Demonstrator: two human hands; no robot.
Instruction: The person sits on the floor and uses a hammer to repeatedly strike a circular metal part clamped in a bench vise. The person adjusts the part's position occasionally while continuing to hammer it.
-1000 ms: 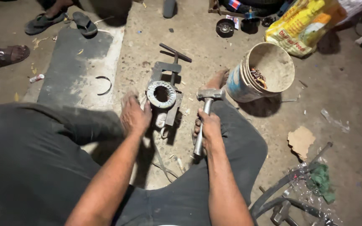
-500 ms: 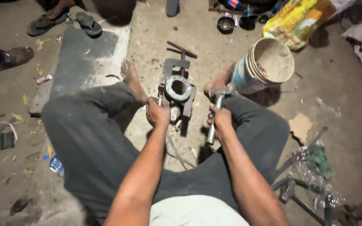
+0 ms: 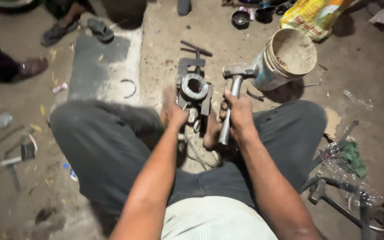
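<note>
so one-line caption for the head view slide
Seated on the ground, right hand grips a hammer, left hand at a ring-shaped metal part.

Head view, steeply down, close

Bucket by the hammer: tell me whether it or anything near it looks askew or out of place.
The bucket lies tipped over on the ground, its open mouth facing up toward the camera, right behind the hammer gripped by the right hand. No spill shows. The left hand is blurred.
</note>
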